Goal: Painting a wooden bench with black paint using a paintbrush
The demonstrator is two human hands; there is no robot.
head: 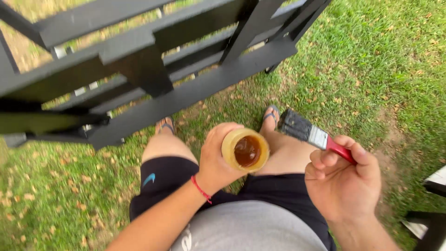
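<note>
My left hand [214,160] grips a small round open jar [245,150] with a yellowish rim and dark brown liquid inside, held over my knees. A red cord bracelet circles that wrist. My right hand [344,179] holds a paintbrush [312,134] by its red handle; the metal ferrule and black-coated bristles point up and left, just right of the jar. The brush tip is apart from the jar. My bare legs, black shorts and sandalled feet show below.
A black-painted slatted wooden fence [139,69] stands just ahead of my feet, crossing the upper left. Grass [381,60] with dry leaves and bare patches spreads around. A dark and white object [432,204] sits at the right edge.
</note>
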